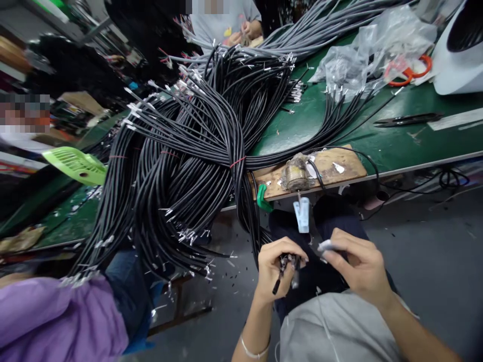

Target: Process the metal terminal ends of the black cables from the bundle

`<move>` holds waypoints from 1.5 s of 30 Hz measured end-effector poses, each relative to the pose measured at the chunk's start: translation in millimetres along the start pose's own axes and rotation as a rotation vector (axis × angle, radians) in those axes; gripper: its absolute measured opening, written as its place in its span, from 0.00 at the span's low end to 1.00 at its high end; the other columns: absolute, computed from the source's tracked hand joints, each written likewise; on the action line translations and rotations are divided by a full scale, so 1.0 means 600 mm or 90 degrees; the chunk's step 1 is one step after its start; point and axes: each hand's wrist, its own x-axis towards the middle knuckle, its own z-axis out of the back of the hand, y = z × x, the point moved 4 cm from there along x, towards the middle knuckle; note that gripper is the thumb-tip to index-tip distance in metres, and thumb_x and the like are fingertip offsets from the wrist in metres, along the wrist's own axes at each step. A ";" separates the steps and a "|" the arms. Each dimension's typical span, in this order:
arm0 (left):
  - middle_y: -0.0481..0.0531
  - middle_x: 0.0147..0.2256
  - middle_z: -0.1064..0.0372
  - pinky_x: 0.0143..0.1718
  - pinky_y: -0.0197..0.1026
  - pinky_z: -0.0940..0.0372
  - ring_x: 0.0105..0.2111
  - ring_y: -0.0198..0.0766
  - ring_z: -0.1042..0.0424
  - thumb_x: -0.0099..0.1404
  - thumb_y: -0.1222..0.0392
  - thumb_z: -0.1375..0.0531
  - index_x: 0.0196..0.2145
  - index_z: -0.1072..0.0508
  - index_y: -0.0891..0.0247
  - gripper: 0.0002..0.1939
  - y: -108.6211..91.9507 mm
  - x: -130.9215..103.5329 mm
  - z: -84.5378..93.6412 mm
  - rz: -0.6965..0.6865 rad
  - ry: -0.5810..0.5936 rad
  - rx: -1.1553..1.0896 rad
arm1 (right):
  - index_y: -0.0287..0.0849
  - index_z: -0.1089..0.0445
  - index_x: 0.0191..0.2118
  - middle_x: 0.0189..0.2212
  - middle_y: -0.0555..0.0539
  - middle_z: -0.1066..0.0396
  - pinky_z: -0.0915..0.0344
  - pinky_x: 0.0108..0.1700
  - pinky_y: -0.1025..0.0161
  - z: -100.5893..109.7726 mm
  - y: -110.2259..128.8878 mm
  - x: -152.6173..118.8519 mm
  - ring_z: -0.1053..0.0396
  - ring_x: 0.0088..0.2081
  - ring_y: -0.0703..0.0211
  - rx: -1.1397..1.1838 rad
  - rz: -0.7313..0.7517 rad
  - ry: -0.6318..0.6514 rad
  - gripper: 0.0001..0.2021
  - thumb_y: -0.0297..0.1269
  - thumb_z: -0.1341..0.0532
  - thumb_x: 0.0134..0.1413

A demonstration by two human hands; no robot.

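My left hand (273, 264) is wrapped round the ends of several black cables (287, 259), above my lap. These cables seem to hang from the big pile of black cables (204, 146) on the table. In my right hand (360, 266), thumb and fingers are closed on a small whitish-grey piece (329, 246), whose kind is not clear. It is a short way to the right of the cable ends, apart from them. A light-blue clip (302, 215) hangs from the wooden board (341, 163), just beyond both hands.
On the green table (411, 103) lie tweezers (407, 119), orange-handled scissors (409, 73) and a plastic bag (347, 65). A green clamp (263, 197) sits at the board's left. A co-worker's purple sleeve (56, 317) is at left; another co-worker's hands (245, 32) are across the table.
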 end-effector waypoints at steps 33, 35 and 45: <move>0.49 0.24 0.32 0.26 0.33 0.42 0.23 0.32 0.35 0.59 0.67 0.37 0.28 0.26 0.66 0.02 0.000 -0.007 -0.016 0.060 0.031 0.169 | 0.41 0.32 0.30 0.27 0.49 0.35 0.40 0.34 0.63 -0.035 -0.016 0.014 0.38 0.31 0.60 0.013 -0.051 -0.026 0.04 0.30 0.39 0.55; 0.50 0.24 0.32 0.27 0.34 0.41 0.23 0.33 0.34 0.58 0.68 0.37 0.28 0.26 0.66 0.02 0.007 -0.009 -0.021 0.063 0.078 0.178 | 0.41 0.37 0.23 0.23 0.51 0.40 0.44 0.31 0.63 -0.037 -0.015 0.019 0.41 0.28 0.62 -0.084 -0.047 -0.030 0.10 0.29 0.41 0.55; 0.47 0.23 0.38 0.24 0.34 0.47 0.22 0.31 0.39 0.66 0.65 0.44 0.28 0.28 0.66 0.09 0.008 -0.011 -0.028 0.062 0.093 0.227 | 0.40 0.27 0.39 0.34 0.46 0.31 0.36 0.35 0.64 -0.012 -0.047 0.035 0.33 0.34 0.60 0.128 -0.137 0.114 0.10 0.38 0.35 0.52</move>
